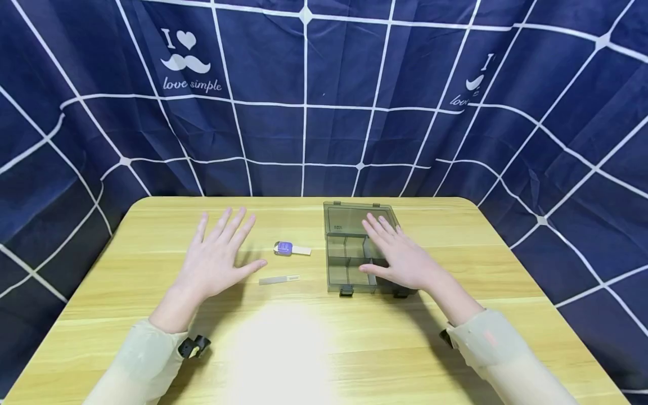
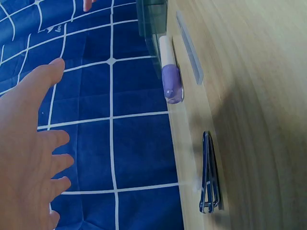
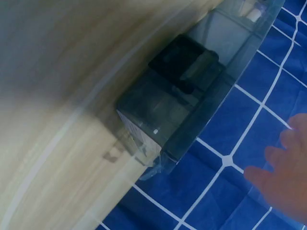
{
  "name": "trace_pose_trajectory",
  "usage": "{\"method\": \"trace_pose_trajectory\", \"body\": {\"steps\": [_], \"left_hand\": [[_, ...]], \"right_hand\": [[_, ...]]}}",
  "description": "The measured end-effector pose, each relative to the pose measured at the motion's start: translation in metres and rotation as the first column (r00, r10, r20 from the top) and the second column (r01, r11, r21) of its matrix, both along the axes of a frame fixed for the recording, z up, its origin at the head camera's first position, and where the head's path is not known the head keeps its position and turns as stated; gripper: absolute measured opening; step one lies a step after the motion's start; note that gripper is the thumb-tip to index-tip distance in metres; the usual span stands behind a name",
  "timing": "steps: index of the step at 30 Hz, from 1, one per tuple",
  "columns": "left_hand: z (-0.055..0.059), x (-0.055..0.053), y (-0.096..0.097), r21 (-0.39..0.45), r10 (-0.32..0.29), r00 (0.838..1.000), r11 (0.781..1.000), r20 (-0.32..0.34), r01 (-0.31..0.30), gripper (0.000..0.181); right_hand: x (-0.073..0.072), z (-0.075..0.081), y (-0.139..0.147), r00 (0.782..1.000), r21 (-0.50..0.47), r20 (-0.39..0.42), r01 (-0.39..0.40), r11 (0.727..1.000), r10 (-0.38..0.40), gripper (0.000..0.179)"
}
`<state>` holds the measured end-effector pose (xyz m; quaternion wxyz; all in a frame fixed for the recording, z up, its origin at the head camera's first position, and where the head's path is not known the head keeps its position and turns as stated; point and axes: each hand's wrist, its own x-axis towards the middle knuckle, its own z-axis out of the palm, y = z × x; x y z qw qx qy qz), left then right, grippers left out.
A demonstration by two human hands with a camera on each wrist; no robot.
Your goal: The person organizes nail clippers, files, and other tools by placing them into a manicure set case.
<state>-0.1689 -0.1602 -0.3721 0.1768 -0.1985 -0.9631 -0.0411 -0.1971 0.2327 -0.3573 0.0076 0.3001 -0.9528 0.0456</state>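
My left hand (image 1: 210,264) is held over the left part of the table, fingers spread, nothing in it. Close to its thumb lie a small purple bottle with a white cap (image 1: 284,248), which looks like nail polish, and a flat grey nail file (image 1: 279,279). Metal nail clippers (image 2: 209,175) show on the table in the left wrist view; in the head view the left hand hides them. My right hand (image 1: 400,256), also with straight fingers and holding nothing, is above a translucent grey compartment box (image 1: 336,287). The box's lid (image 1: 344,216) is folded back, and the hand covers its right compartments.
The wooden table (image 1: 430,360) has a bright glare patch at its front middle. Dark blue cloth with white lines (image 1: 268,135) hangs behind the table and along both sides. Dark latches (image 1: 346,291) jut from the box's front edge.
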Motion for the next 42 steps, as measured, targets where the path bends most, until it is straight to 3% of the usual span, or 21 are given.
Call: {"method": "trace_pose_trajectory", "body": {"steps": [8,14,20,25,32,42], "left_hand": [[-0.001,0.004,0.002,0.025,-0.015,0.999,1.000,0.040,0.014,0.091],[0.000,0.005,0.004,0.059,-0.062,0.997,0.996,0.041,0.060,0.089],[-0.001,0.004,0.005,0.128,-0.106,0.993,0.987,0.050,0.099,0.084],[-0.004,0.004,0.009,0.200,-0.142,0.989,0.971,0.031,0.133,0.079],[-0.007,0.005,0.014,0.330,-0.204,0.979,0.925,0.014,0.188,0.069],[-0.014,0.009,0.009,0.407,-0.180,0.982,0.903,0.064,0.139,0.063]], "right_hand": [[0.005,-0.002,0.000,0.999,-0.039,0.030,-0.033,0.999,0.034,0.092],[0.010,-0.002,0.001,0.999,-0.062,0.033,-0.040,0.997,0.042,0.092],[0.012,-0.005,0.008,0.998,-0.148,0.054,-0.025,0.989,0.033,0.088],[0.014,-0.008,0.015,0.997,-0.178,0.070,-0.013,0.984,0.026,0.088],[0.017,-0.010,0.028,0.996,-0.195,0.086,-0.003,0.981,0.020,0.090],[0.023,-0.017,0.053,0.993,-0.185,0.118,0.040,0.982,-0.018,0.099]]}}
